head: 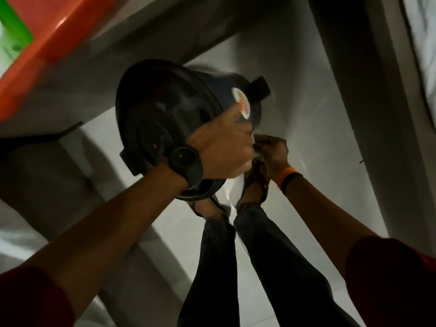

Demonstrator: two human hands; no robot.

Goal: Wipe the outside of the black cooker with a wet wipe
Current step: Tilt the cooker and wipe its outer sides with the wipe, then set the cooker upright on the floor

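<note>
Black cooker held in the air above the floor, tilted with lid toward the camera, a round sticker on its side wall; left hand clamped on its near-right side. Right hand just right of it, fingers pinched together on a pale wet wipe. Judged step: wiping the side wall; next, turn the cooker to reach unwiped surface without loosening the grip.

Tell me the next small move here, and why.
Probably press the wipe onto the cooker wall and stroke. The left hand holds the tilted cooker in the air, and the right hand pinches the wipe at its lower side, beside the sticker.
</note>
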